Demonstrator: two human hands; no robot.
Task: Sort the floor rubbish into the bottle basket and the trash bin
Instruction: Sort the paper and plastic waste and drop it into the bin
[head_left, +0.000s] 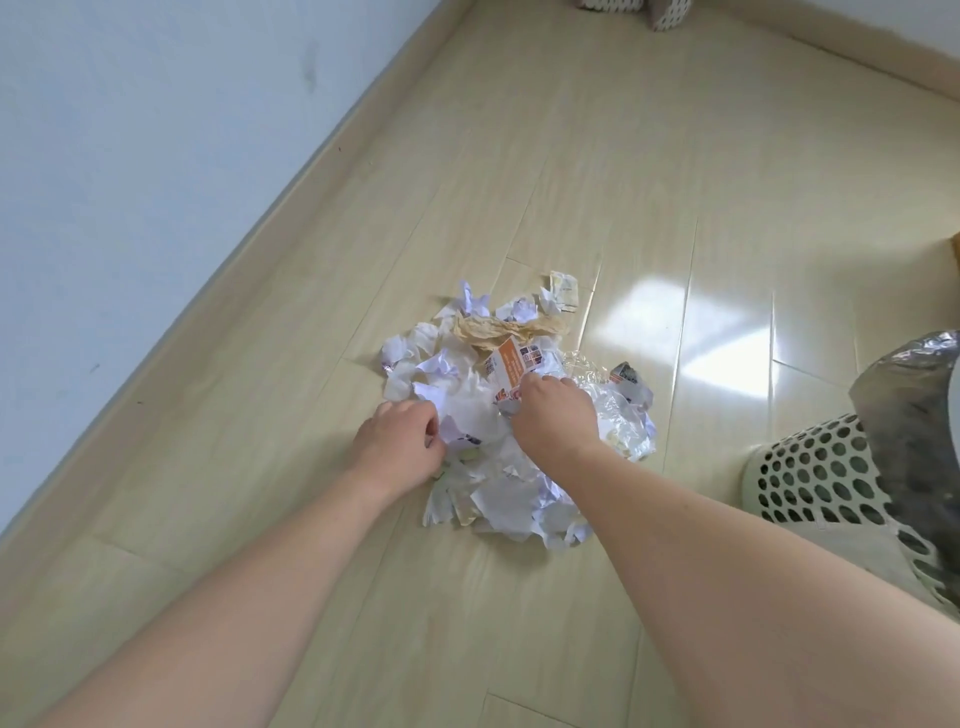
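Wood floor (571, 182) | 2 hands (400, 441) (553, 410) on rubbish pile (498, 499) | carton (511, 369) print unreadable

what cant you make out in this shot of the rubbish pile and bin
Head view only:
- Perforated cream plastic bin: cut off by the right edge; the grey liner bag hides its inside.
- Orange-and-white printed carton: print too small to read.
- Left hand and right hand: fingertips buried in the white crumpled paper pile, each grip unclear.

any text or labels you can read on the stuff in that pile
None can be read.
Orange and white carton: printed lines and small picture panels, too blurred to read.
Crumpled slip at the far edge: faint print, too small.
Printed wrapper scrap right of the pile: dark print, illegible.
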